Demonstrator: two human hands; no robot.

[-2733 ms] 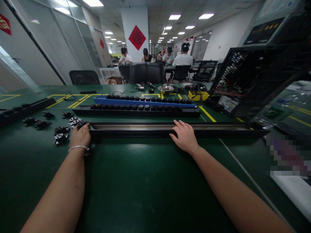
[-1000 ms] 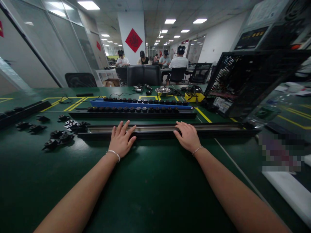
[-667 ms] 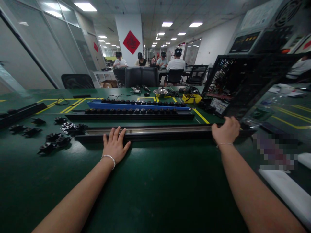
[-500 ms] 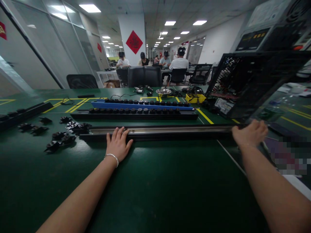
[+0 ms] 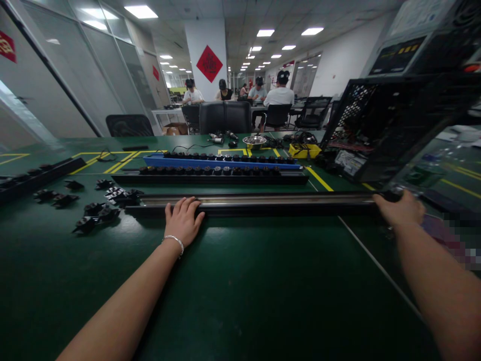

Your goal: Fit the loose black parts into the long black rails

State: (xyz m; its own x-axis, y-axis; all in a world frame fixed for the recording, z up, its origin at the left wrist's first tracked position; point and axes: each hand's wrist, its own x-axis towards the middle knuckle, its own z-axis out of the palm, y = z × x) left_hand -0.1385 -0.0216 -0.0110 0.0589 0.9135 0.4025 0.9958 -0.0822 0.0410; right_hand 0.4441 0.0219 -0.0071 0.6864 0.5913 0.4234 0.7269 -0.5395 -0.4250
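A long black rail (image 5: 270, 208) with a bare metallic channel along its top lies crosswise on the green table. My left hand (image 5: 182, 215) grips the near wall toward the left end, fingers over the edge and thumb along the front. At the right end, my right hand (image 5: 404, 208) is closed around a small dark part (image 5: 393, 195), largely hidden by the hand; its exact kind is unclear. Several loose black modules (image 5: 99, 213) are scattered by the rail's left end. Behind it sit a black rail (image 5: 210, 179) and a blue rail (image 5: 161, 161), both filled with round black modules.
Another loaded black rail (image 5: 45, 175) is at far left. An open computer case (image 5: 394, 120) stands at right, near a plastic bottle (image 5: 428, 168). Farther back are a metal bowl (image 5: 254, 142) and a yellow bin (image 5: 304, 150) with cables. People sit at a distant table.
My right hand has shifted slightly right and closed around the dark part at the rail's end. My left hand stays on the rail. The view has shifted a little.
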